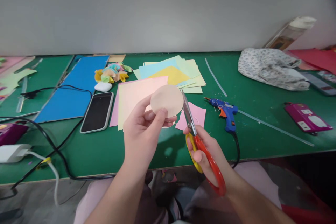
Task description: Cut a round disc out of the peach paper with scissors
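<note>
Between the thumb and fingers of my left hand [143, 129] is a cream paper circle [168, 99], held up above the green table. My right hand [210, 147] grips a pair of scissors [195, 136] with one red and one yellow handle. Their blades look closed or nearly so and point up, with the tip beside the circle's right edge; whether they touch it I cannot tell. Behind the blades lies a pink paper scrap [198, 113]. Pale pink sheets [131, 94] lie behind my left hand, partly covered by it.
Coloured sheets [170, 71] are stacked at the back. A blue glue gun [225, 112] lies at right with its cord off the front edge. Left are a phone [97, 112], paper flowers [112, 72], a blue board [70, 87] and black cables [49, 140]. A purple power strip [307, 117] sits far right.
</note>
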Motion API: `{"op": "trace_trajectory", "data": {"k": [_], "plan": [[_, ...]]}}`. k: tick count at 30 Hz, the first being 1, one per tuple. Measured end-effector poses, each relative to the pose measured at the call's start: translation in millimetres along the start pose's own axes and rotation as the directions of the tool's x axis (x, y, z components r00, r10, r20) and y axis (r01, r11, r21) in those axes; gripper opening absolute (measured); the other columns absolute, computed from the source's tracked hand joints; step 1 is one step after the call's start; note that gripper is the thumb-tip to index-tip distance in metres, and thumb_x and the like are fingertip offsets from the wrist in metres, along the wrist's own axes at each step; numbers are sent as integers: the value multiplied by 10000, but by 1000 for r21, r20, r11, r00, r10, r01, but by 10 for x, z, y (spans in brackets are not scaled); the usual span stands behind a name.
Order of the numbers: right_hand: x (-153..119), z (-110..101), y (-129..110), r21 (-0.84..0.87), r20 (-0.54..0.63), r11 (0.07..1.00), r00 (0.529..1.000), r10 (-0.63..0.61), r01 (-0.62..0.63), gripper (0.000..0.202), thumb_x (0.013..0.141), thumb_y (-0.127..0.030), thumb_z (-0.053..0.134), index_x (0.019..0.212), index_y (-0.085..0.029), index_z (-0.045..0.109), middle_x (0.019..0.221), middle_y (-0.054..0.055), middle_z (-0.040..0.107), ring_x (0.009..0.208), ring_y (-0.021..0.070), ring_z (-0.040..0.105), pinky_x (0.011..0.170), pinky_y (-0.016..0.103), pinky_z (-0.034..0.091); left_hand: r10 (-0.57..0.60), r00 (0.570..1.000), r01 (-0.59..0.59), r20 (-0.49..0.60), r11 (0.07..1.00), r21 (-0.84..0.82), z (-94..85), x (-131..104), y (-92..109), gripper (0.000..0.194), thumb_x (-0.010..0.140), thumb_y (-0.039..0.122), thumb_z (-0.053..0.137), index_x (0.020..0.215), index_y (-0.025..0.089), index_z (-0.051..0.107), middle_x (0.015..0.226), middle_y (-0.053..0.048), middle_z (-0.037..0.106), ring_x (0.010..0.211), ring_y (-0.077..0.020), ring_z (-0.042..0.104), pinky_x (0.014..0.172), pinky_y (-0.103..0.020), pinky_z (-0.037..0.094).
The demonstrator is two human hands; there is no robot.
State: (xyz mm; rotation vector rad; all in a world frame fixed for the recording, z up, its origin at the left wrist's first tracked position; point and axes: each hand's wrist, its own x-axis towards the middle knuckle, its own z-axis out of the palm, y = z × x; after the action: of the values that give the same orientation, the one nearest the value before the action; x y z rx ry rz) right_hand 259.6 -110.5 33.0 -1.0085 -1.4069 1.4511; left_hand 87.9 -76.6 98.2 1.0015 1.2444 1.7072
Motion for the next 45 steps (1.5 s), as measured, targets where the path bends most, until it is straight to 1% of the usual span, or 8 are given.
{"op": "trace_trajectory", "data": {"k": [13, 20, 28, 33, 37, 39, 42, 45], "plan": [[-11, 18, -33, -29, -1, 999, 999, 37, -37, 808, 794, -970, 646, 1148, -244, 620, 700, -82, 399, 590, 131, 306, 505, 260, 260, 13, 1000, -13, -17, 999, 31, -70, 20, -17, 327, 838, 261, 920, 1138, 204, 804, 706, 50, 821, 607, -191, 823, 566, -200, 651], [-15, 9, -29, -59, 2, 996, 998, 65, -65, 839, 765, -1002, 629, 1135, -250, 615, 695, -79, 382, 572, 132, 289, 470, 259, 237, 19, 999, -17, -33, 998, 52, -73, 44, -16, 351, 831, 274, 915, 1153, 200, 796, 692, 45, 804, 605, -200, 823, 524, -192, 618], [0, 12, -61, -67, -4, 997, 999, 47, -47, 799, 797, -986, 620, 1102, -248, 615, 668, -88, 364, 565, 130, 283, 474, 261, 236, -13, 997, 13, -80, 1000, 7, -70, 50, 23, 347, 781, 232, 926, 1105, 205, 806, 617, 75, 761, 523, -152, 771, 466, -169, 565], [9, 10, -48, 0, -2, 999, 999, 44, -44, 851, 771, -1007, 610, 1182, -263, 616, 827, -32, 514, 594, 136, 397, 507, 264, 367, -24, 998, 23, -53, 1000, -11, -46, 35, 7, 355, 790, 232, 931, 1113, 188, 790, 672, 55, 805, 592, -178, 812, 491, -167, 584], [28, 11, 22, -31, -52, 1000, 999, 2, -3, 945, 713, -1048, 595, 1272, -286, 630, 988, 23, 589, 718, 180, 523, 641, 306, 489, -93, 996, 93, 16, 996, -7, -8, -10, -19, 386, 809, 277, 935, 1139, 191, 756, 705, 42, 824, 681, -215, 846, 558, -193, 631], [35, 7, 46, -78, -68, 997, 998, -18, 13, 989, 697, -1069, 561, 1302, -290, 635, 1003, 34, 613, 777, 207, 564, 711, 333, 514, -118, 991, 119, 60, 993, -14, 9, -39, -38, 393, 821, 302, 935, 1148, 195, 744, 702, 37, 825, 684, -218, 848, 578, -200, 645], [36, -6, 40, -122, -67, 993, 998, -9, 1, 1068, 658, -1100, 523, 1345, -290, 625, 1009, 42, 635, 777, 219, 585, 714, 350, 517, -136, 986, 137, 97, 991, -2, 30, -78, -69, 382, 839, 325, 925, 1148, 198, 741, 718, 23, 831, 702, -230, 853, 596, -214, 661], [34, -13, -5, -133, -68, 991, 998, -11, 2, 1024, 711, -1075, 528, 1349, -279, 620, 1030, 52, 650, 794, 222, 592, 723, 352, 524, -141, 982, 139, 121, 990, 31, 42, -103, -88, 372, 847, 339, 915, 1144, 199, 742, 719, 15, 825, 726, -250, 859, 598, -230, 668]]}}
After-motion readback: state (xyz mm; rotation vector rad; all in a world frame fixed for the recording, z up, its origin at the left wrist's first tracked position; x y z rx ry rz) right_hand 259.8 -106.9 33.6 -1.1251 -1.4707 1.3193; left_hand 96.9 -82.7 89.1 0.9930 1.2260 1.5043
